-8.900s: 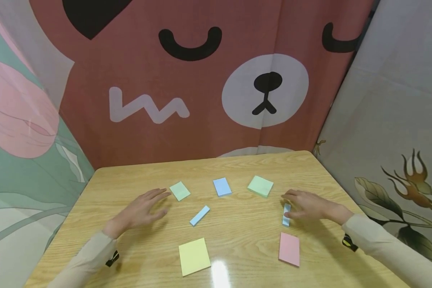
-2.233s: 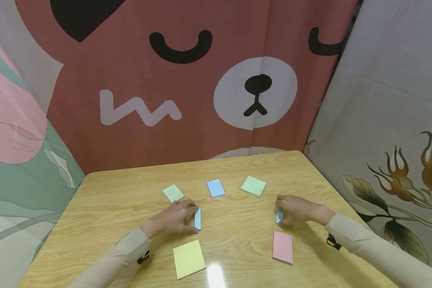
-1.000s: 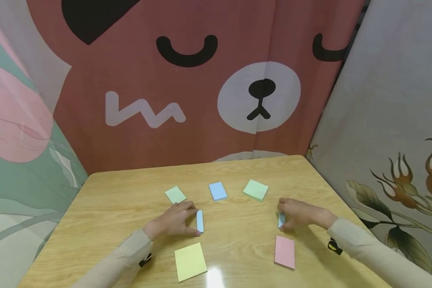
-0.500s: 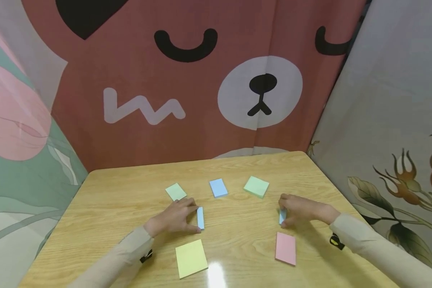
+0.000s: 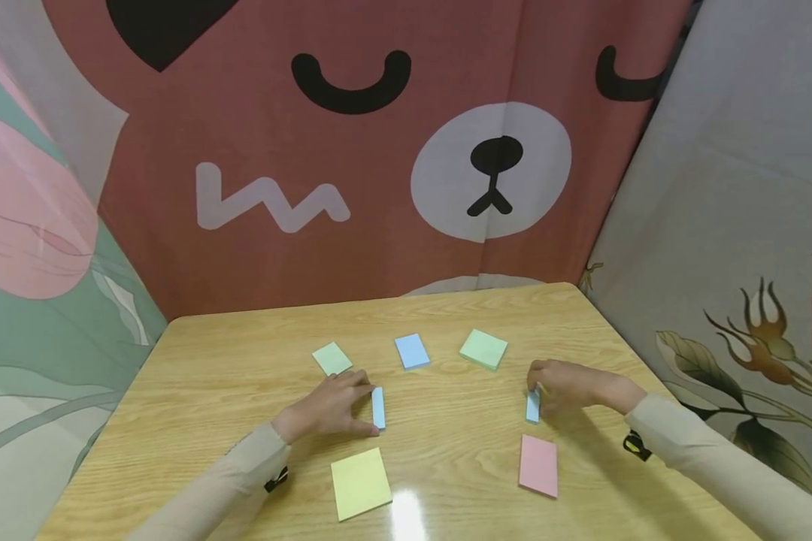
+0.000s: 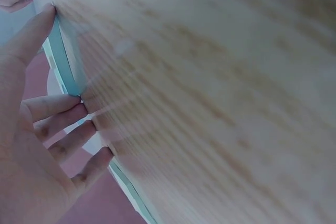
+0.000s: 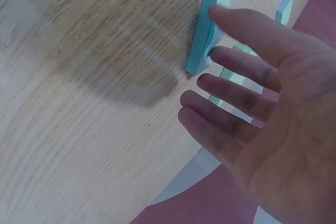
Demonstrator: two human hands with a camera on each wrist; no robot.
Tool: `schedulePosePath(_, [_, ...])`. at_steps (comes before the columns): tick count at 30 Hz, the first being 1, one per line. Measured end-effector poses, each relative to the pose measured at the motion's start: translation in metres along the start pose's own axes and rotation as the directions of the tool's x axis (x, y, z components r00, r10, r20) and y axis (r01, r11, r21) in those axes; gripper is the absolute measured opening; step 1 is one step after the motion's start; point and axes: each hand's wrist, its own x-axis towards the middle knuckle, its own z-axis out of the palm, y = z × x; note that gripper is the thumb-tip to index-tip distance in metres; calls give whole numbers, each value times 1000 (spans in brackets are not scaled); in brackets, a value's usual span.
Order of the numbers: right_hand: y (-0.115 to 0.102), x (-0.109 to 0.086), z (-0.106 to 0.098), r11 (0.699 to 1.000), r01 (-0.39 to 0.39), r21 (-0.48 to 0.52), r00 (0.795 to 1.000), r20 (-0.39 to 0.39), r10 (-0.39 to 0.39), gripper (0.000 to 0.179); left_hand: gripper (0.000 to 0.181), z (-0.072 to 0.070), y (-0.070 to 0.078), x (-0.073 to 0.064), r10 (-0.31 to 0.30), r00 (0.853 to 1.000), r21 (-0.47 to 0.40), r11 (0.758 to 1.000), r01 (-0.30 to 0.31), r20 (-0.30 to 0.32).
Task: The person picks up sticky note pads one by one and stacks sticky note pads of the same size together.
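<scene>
My left hand (image 5: 328,407) spans a narrow light-blue sticky note pad (image 5: 378,409) on the table, its thumb at the near end and its index finger at the far end. The left wrist view shows both fingertips pinching that pad (image 6: 64,64) by its ends. On the right, my right hand (image 5: 568,385) is at a second narrow light-blue sticky note pad (image 5: 533,408). In the right wrist view, thumb and index fingertip are at one long side of this pad (image 7: 199,38), where a sheet bows away from the stack. The other fingers reach out loosely.
Along the back lie a small green pad (image 5: 332,358), a blue pad (image 5: 412,352) and a thicker green pad (image 5: 483,349). Nearer the front are a yellow square pad (image 5: 362,483) and a pink pad (image 5: 537,466). A printed curtain (image 5: 379,255) hangs behind the wooden table (image 5: 460,451).
Both hands have moved onto the narrow pads, and the left one now stands straighter. In the last half second my right thumb has left the pad's near end and drawn up toward the index finger.
</scene>
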Motion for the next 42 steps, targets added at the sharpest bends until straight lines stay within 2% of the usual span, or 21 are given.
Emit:
schedulePosePath(6, [3,2,4,990,97,-100,991,-86,-105,30,82,0,0,-1,-2,1000,-8,1000,2,1])
schedulePosePath(9, [3,3,6,983,117,-138,983,-122,-134,33,83,1,1,-1,1,1000,-7,1000,-1,-2])
schedulePosePath(16, [2,5,11,969,124,-212,981,-122,-152,36,81,1,0,-1,10,1000,2,1000,-10,-19])
schedulePosePath(27, [4,3,17,959,172,-223,968,-144,-207,30,82,1,0,-1,2,1000,-11,1000,-2,-9])
schedulePosePath(42, [3,3,15,970,150,-190,976,-128,-176,22,81,0,1,0,-5,1000,-18,1000,5,-3])
